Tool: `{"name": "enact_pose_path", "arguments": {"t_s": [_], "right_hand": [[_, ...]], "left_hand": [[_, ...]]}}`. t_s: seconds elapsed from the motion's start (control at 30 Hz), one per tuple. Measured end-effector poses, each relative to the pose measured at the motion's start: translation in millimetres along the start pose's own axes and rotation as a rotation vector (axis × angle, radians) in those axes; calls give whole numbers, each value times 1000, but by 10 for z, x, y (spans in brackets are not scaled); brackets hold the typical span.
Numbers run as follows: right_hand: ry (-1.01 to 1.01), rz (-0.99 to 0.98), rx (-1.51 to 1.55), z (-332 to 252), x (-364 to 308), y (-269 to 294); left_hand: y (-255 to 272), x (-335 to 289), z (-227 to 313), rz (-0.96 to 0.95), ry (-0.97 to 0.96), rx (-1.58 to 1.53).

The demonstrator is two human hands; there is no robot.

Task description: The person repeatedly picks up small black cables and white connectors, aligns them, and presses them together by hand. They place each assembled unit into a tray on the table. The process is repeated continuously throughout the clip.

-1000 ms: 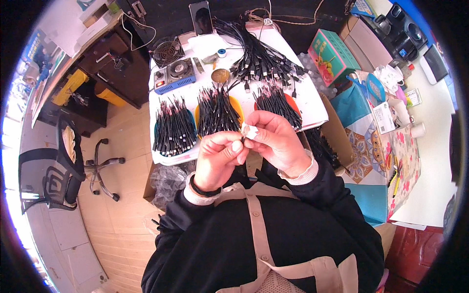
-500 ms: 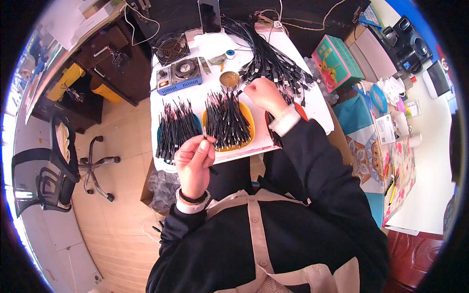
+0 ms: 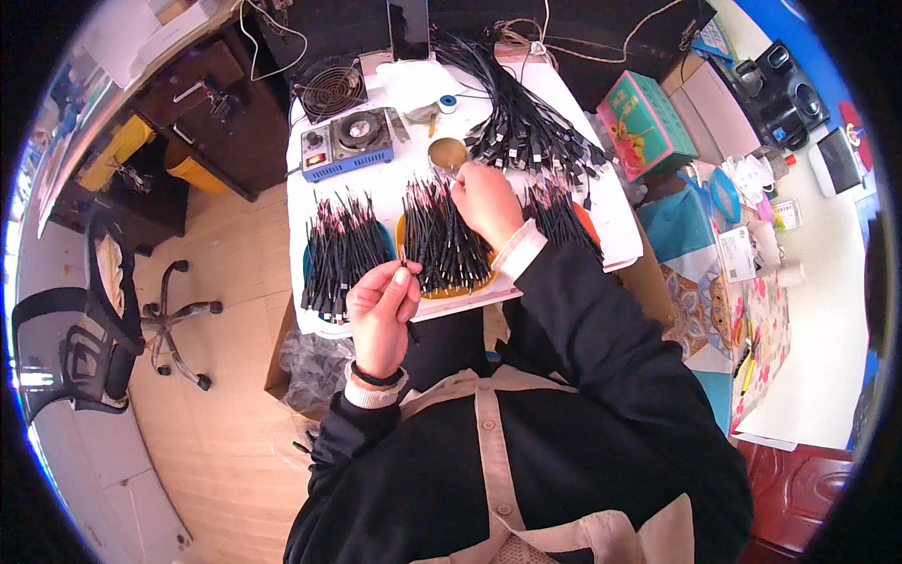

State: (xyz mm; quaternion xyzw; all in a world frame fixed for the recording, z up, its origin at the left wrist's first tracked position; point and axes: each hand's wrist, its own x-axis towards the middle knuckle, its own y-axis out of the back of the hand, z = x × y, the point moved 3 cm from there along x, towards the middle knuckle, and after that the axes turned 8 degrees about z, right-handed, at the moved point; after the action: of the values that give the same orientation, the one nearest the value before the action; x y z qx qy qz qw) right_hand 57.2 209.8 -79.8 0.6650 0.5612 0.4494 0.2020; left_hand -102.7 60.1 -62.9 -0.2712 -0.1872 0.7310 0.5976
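Note:
My left hand (image 3: 383, 308) pinches a short black cable (image 3: 404, 258) upright between thumb and forefinger, its light, thin end sticking up. It is just in front of a yellow tray (image 3: 493, 280) heaped with black cables (image 3: 442, 235) that have pinkish stripped ends. Over the right side of that heap is my right hand (image 3: 489, 205), its fingers closed; what they hold, if anything, is hidden. A round tin (image 3: 447, 153) with a brownish inside stands just beyond its fingertips. More cut cables lie left (image 3: 346, 254) and right (image 3: 561, 216) of the yellow tray.
At the back left of the white table (image 3: 609, 211) stand a blue heating unit (image 3: 348, 150) and a fan (image 3: 331, 91). Long black cables with plugs (image 3: 526, 127) spread at the back right, near a solder spool (image 3: 447, 103). A green-pink box (image 3: 648, 127) stands beyond the table's right edge.
My right hand has come nearer and a little left, from beside the tin to over the cable heap. My left hand keeps its pinch on the cable. The view has shifted slightly.

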Motion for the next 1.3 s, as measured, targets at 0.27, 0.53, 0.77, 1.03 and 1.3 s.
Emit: {"name": "enact_pose_path", "arguments": {"t_s": [0.27, 0.53, 0.77, 1.03, 1.3], "right_hand": [[164, -40, -14, -144, -196, 162], [222, -37, 169, -132, -504, 628], [-149, 189, -34, 753, -460, 1410], [-229, 121, -137, 929, -418, 1125], [-105, 552, 351, 763, -398, 1477]], "left_hand": [[-57, -29, -65, 0, 27, 13], [-206, -84, -53, -45, 57, -24], [-439, -110, -126, -95, 87, -13], [-706, -211, -254, -141, 107, 50], [-798, -177, -244, -151, 33, 120]]}}
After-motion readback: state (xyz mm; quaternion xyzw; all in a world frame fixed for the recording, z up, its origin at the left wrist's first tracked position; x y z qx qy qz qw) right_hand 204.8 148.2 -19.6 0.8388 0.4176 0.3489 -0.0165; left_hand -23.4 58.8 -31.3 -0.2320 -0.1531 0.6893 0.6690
